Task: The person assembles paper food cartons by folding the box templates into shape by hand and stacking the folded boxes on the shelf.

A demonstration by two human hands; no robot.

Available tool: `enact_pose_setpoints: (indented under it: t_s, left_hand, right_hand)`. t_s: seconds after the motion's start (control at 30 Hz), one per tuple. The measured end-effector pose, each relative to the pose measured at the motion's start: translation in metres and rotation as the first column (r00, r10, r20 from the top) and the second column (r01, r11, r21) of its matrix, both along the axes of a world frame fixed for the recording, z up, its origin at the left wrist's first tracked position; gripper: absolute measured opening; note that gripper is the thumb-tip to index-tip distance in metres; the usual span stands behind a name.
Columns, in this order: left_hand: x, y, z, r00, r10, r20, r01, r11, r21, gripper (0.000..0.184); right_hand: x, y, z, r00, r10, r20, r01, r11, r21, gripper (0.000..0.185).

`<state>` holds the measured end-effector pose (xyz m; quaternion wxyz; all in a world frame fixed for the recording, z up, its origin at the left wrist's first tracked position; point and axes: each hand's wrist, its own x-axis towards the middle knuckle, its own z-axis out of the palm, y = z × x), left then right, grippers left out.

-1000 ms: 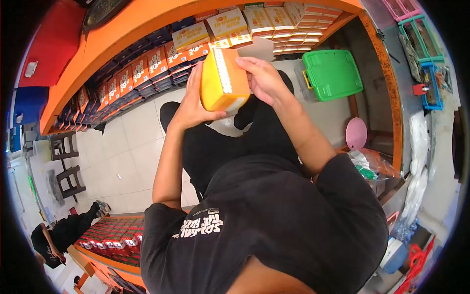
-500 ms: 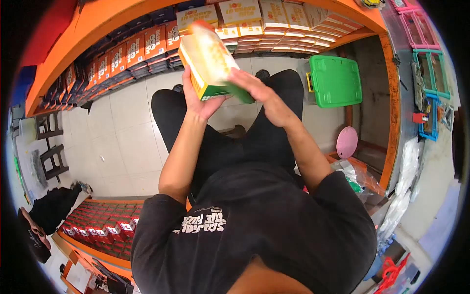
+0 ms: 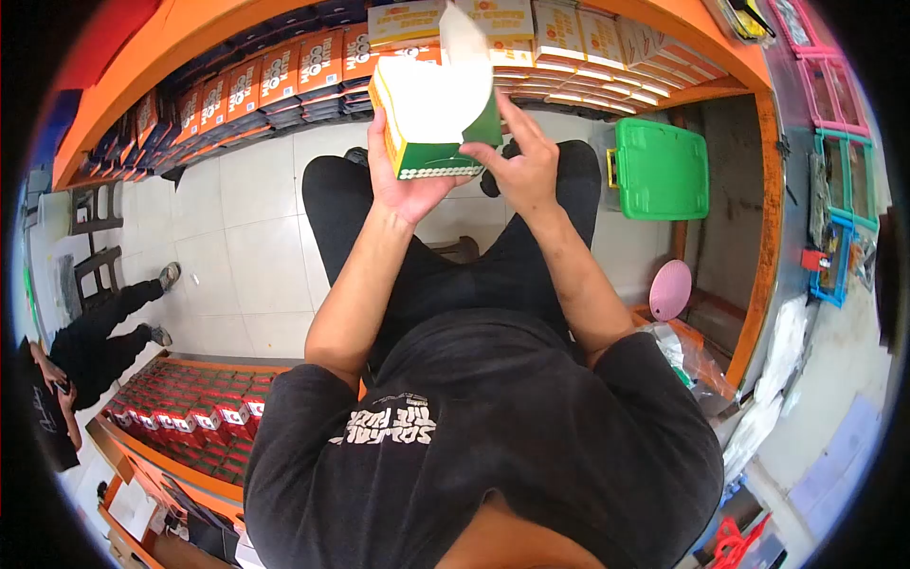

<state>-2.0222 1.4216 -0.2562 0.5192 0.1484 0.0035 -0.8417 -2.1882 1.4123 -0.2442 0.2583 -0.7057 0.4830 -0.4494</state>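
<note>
My left hand is wrapped under and along the left side of a small green and yellow carton, held up above my knees. Its white, glaring surface faces me, and a pale flap sticks up at the far end. At the carton's right side my right hand is closed on the green panel, thumb toward me and fingers around the outside edge. Whether anything is inside the carton cannot be made out in the glare.
Ahead, an orange shelf holds rows of orange and yellow-white boxes. A green-lidded bin and a pink round object are at right. Red boxes fill a lower-left rack. Another person's legs show at far left.
The carton has turned, so its white surface and raised flap now show. My right hand has shifted from across the carton to its right edge. The other person's legs have come into view.
</note>
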Motion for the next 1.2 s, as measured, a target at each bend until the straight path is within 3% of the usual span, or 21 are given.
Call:
enact_pose_setpoints:
  t_s: [0.07,0.17,0.3,0.5,0.83,0.97,1.03,1.1,1.2]
  left_hand:
    - [0.003,0.002,-0.003,1.000,0.001,-0.030,0.000,1.000,0.020,0.078]
    - [0.007,0.003,-0.001,0.996,0.009,-0.084,-0.010,1.000,-0.007,0.075]
    - [0.009,0.005,0.004,0.993,0.042,-0.108,-0.041,0.999,0.015,0.074]
    - [0.012,0.006,0.014,0.997,0.056,-0.046,-0.056,0.998,0.005,0.073]
    - [0.023,-0.007,0.023,0.984,0.173,-0.043,-0.176,0.982,-0.067,0.073]
    - [0.026,-0.008,0.028,0.969,0.202,-0.139,-0.213,0.975,-0.065,0.069]
    - [0.029,-0.011,0.026,0.938,0.233,-0.257,-0.256,0.965,-0.061,0.067]
    - [0.034,-0.009,0.031,0.934,0.227,-0.274,-0.257,0.963,-0.076,0.066]
    - [0.033,-0.008,0.034,0.942,0.215,-0.258,-0.245,0.965,-0.091,0.066]
  right_hand:
    - [0.005,-0.004,-0.007,0.992,0.061,-0.111,-0.081,0.980,-0.183,0.080]
    - [0.009,-0.004,-0.006,0.982,0.111,-0.153,-0.136,0.978,-0.160,0.082]
    - [0.010,-0.004,0.002,0.971,0.207,-0.121,-0.220,0.969,-0.113,0.067]
    - [0.005,-0.012,0.009,0.945,0.304,-0.116,-0.307,0.952,-0.009,0.058]
    - [0.015,-0.012,0.009,0.947,0.306,-0.097,-0.310,0.950,-0.029,0.043]
    - [0.017,-0.006,0.025,0.931,0.243,-0.272,-0.261,0.965,-0.030,0.040]
    - [0.026,-0.006,0.025,0.939,0.228,-0.259,-0.262,0.959,-0.105,0.036]
    - [0.038,-0.006,0.023,0.959,0.223,-0.175,-0.252,0.953,-0.165,0.039]
    - [0.038,0.000,0.033,0.953,0.234,-0.192,-0.259,0.958,-0.120,0.047]
